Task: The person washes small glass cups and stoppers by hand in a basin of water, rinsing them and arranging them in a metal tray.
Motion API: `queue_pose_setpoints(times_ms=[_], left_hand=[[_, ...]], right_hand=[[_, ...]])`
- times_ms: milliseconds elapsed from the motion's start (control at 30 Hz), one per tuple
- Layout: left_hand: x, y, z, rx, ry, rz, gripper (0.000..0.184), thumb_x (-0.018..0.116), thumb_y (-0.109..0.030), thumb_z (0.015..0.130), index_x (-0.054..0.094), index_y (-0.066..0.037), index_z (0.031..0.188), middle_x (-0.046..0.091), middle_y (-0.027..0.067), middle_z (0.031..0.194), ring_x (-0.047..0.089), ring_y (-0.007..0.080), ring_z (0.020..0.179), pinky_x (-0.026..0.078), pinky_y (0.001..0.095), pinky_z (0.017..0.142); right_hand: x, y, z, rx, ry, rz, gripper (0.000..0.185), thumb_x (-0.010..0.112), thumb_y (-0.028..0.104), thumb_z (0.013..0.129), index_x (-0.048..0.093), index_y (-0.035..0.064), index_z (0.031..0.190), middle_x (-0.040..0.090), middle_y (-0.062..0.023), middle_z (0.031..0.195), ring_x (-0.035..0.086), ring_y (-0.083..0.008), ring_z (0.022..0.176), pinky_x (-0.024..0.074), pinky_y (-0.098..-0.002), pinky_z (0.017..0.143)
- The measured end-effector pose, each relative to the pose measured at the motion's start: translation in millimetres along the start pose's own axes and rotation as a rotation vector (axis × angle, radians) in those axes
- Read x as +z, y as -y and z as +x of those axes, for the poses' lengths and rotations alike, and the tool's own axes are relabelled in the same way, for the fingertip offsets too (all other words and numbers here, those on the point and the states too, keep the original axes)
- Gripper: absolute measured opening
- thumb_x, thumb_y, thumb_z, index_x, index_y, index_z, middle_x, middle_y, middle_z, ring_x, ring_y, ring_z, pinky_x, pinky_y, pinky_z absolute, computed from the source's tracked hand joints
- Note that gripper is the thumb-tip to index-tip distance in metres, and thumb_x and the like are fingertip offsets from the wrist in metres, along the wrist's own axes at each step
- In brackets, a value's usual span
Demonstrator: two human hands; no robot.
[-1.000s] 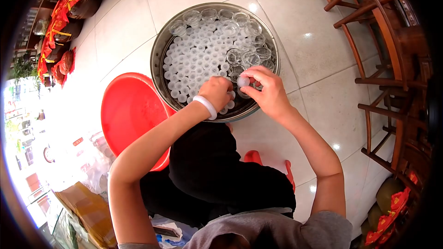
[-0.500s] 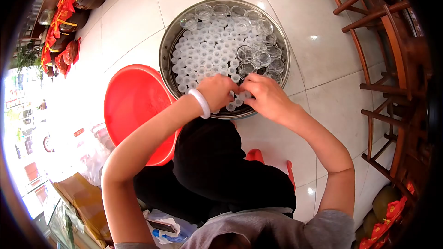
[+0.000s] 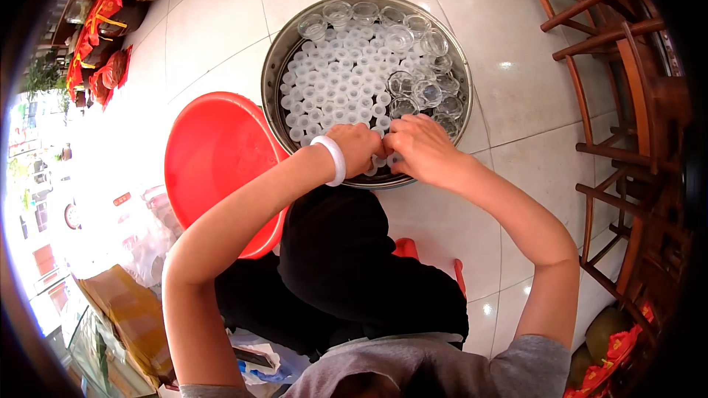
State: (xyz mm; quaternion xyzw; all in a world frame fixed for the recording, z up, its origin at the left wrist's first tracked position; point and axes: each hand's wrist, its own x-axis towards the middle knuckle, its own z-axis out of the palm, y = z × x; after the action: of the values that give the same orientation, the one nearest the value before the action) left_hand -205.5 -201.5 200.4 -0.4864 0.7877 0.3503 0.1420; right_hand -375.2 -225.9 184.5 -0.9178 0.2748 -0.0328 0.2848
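Observation:
A round metal tray [image 3: 469, 88] holds several small frosted white cups [image 3: 341, 81] packed side by side, with clear glass cups [image 3: 427, 92] along its back and right side. Over the tray's front part, my left hand [image 3: 355, 149], a white bangle on its wrist, has its fingers bent and pressed together; what they hold is hidden. My right hand [image 3: 417, 147] meets it fingertip to fingertip, its fingers closed round a frosted cup [image 3: 395, 158] that shows only in part below them.
A red plastic basin [image 3: 210, 169] stands left of the tray, close to its rim. Wooden chairs [image 3: 627, 140] line the right side. Dark jars with red cloth [image 3: 110, 11] are at the upper left. A cardboard box [image 3: 129, 320] lies at the lower left.
My right hand has come down and left with a frosted cup, up against my left hand. The tray and basin have shifted in view as the camera moved.

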Motion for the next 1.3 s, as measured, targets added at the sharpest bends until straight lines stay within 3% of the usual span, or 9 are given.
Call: queue_pose_setpoints(times_ms=[233, 333, 400, 667, 767, 833, 933, 1000, 1300], left_hand=[[1.7, 3.4, 3.1, 0.027, -0.009, -0.069, 0.026, 0.064, -0.012, 0.069, 0.068, -0.014, 0.095, 0.065, 0.0143, 0.078, 0.062, 0.0289, 0.077, 0.048, 0.0381, 0.073], [0.3, 6.6, 3.7, -0.042, -0.005, -0.195, 0.022, 0.063, -0.012, 0.068, 0.068, -0.01, 0.09, 0.065, 0.0138, 0.076, 0.062, 0.0284, 0.075, 0.049, 0.0366, 0.071], [2.7, 10.4, 3.6, 0.034, -0.127, -0.141, 0.018, 0.063, -0.012, 0.068, 0.068, -0.007, 0.084, 0.065, 0.0132, 0.074, 0.062, 0.0284, 0.073, 0.049, 0.0355, 0.07], [1.7, 13.1, 2.1, -0.046, -0.1, -0.115, 0.015, 0.063, -0.014, 0.068, 0.068, -0.006, 0.08, 0.065, 0.0133, 0.075, 0.062, 0.0284, 0.075, 0.049, 0.0368, 0.071], [-2.2, 9.2, 3.1, -0.042, -0.07, -0.103, 0.016, 0.062, -0.016, 0.069, 0.068, -0.008, 0.082, 0.064, 0.013, 0.076, 0.062, 0.0287, 0.076, 0.049, 0.0373, 0.071], [-1.0, 4.4, 6.8, -0.034, -0.047, -0.11, 0.017, 0.062, -0.016, 0.069, 0.068, -0.01, 0.083, 0.064, 0.0127, 0.077, 0.062, 0.029, 0.076, 0.049, 0.0375, 0.07], [7.5, -5.9, 12.9, 0.078, -0.148, -0.035, 0.018, 0.062, -0.018, 0.07, 0.068, -0.014, 0.086, 0.064, 0.0116, 0.079, 0.062, 0.0298, 0.075, 0.049, 0.038, 0.068], [7.9, -17.0, 18.1, 0.162, -0.1, 0.035, 0.02, 0.062, -0.019, 0.071, 0.067, -0.017, 0.089, 0.064, 0.011, 0.079, 0.062, 0.0296, 0.075, 0.049, 0.0386, 0.067], [4.7, -22.9, 22.5, 0.088, 0.025, 0.089, 0.021, 0.058, -0.014, 0.071, 0.069, -0.018, 0.089, 0.064, 0.0132, 0.079, 0.062, 0.0288, 0.079, 0.05, 0.0391, 0.067]], right_hand=[[1.3, -5.1, -0.3, 0.005, -0.008, -0.011, 0.024, 0.077, 0.017, 0.054, 0.067, 0.0099, 0.073, 0.05, -0.005, 0.078, 0.048, -0.0216, 0.085, 0.0375, -0.0344, 0.076], [-3.1, -2.2, 0.9, 0.021, 0.043, -0.007, 0.024, 0.076, 0.018, 0.051, 0.066, 0.0086, 0.071, 0.052, -0.0061, 0.085, 0.046, -0.0232, 0.091, 0.0365, -0.0346, 0.078], [-2.1, -1.1, 3.9, 0.01, 0.07, -0.037, 0.024, 0.076, 0.019, 0.051, 0.066, 0.0085, 0.07, 0.052, -0.0062, 0.085, 0.046, -0.023, 0.091, 0.0358, -0.0347, 0.078], [-1.6, -1.5, 10.2, -0.016, 0.184, -0.095, 0.022, 0.075, 0.018, 0.053, 0.066, 0.0085, 0.071, 0.052, -0.006, 0.087, 0.045, -0.0233, 0.096, 0.0332, -0.0376, 0.082], [-4.0, -9.0, 5.8, -0.063, 0.015, -0.013, 0.019, 0.073, 0.016, 0.056, 0.065, 0.0089, 0.072, 0.053, -0.005, 0.083, 0.049, -0.0231, 0.093, 0.0376, -0.0377, 0.079], [-18.3, -12.4, 4.2, 0.009, -0.174, 0.123, 0.021, 0.073, 0.013, 0.061, 0.064, 0.0056, 0.078, 0.054, -0.0057, 0.078, 0.054, -0.0212, 0.078, 0.0422, -0.0327, 0.069], [-38.4, -12.1, -3.0, 0.124, -0.371, 0.31, 0.013, 0.069, 0.013, 0.065, 0.063, 0.0054, 0.074, 0.054, -0.0065, 0.071, 0.056, -0.0223, 0.068, 0.0448, -0.0336, 0.06], [-47.1, -10.1, -9.3, 0.162, -0.356, 0.339, 0.011, 0.067, 0.012, 0.069, 0.062, 0.0038, 0.073, 0.054, -0.007, 0.072, 0.056, -0.0219, 0.067, 0.0448, -0.0335, 0.061], [-37.8, -4.2, -23.6, 0.165, -0.436, 0.425, 0.008, 0.066, 0.008, 0.073, 0.062, 0.0029, 0.077, 0.055, -0.0067, 0.074, 0.055, -0.0194, 0.065, 0.044, -0.0307, 0.058]])
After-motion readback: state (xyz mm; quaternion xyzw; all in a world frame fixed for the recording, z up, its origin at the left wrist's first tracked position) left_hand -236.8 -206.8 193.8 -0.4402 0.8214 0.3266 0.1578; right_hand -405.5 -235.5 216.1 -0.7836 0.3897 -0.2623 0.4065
